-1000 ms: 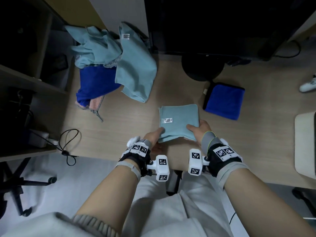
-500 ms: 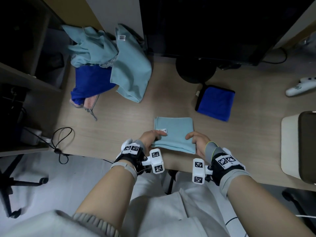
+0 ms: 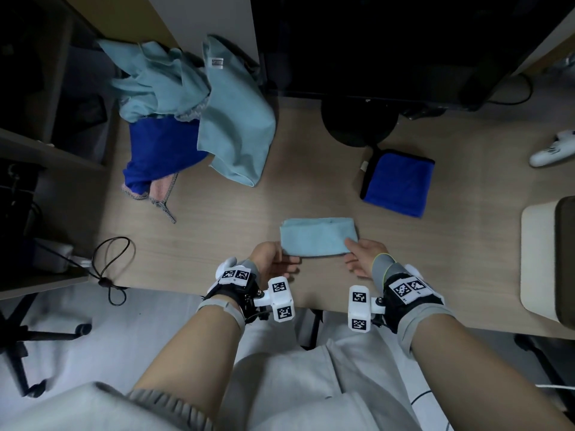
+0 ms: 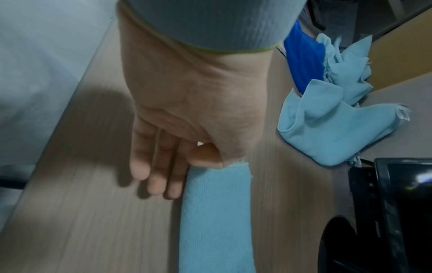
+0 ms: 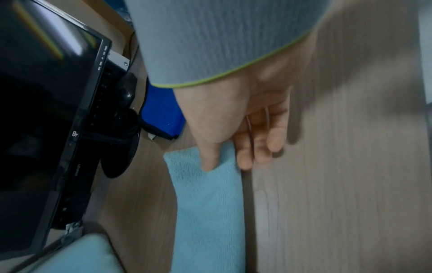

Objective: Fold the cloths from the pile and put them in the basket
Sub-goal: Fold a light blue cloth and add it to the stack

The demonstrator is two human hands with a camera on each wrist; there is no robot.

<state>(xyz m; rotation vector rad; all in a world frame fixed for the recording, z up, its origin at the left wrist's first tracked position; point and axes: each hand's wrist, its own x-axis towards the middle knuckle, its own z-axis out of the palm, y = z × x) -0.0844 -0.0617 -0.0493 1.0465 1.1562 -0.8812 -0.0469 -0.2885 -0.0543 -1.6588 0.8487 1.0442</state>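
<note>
At the middle of the head view, I hold a light-blue cloth (image 3: 317, 236) by its two short ends; it is folded into a narrow band on the desk (image 3: 217, 219). My left hand (image 3: 270, 259) pinches the left end between thumb and forefinger, the other three fingers (image 4: 151, 177) stretched out flat beside the cloth on the wood, as the left wrist view shows. My right hand (image 3: 362, 256) grips the right end, thumb (image 5: 209, 158) on top of the fabric and fingers running along its near edge; whether they reach under it I cannot tell.

In the upper left of the head view lies the pile (image 3: 193, 113): crumpled light-blue cloths over a dark-blue one, with a pink piece showing at its lower edge. Right of centre, a folded dark-blue cloth (image 3: 398, 185) rests flat on the desk, just below the round black monitor base (image 3: 357, 126) and well apart from the one I hold. The monitor (image 5: 46, 110) fills the left of the right wrist view. At the right edge of the head view sits a pale container (image 3: 538, 259); whether it is the basket I cannot tell. A looped black cable (image 3: 109, 262) lies at the desk's lower-left corner, and a white controller (image 3: 550, 150) shows at upper right.
</note>
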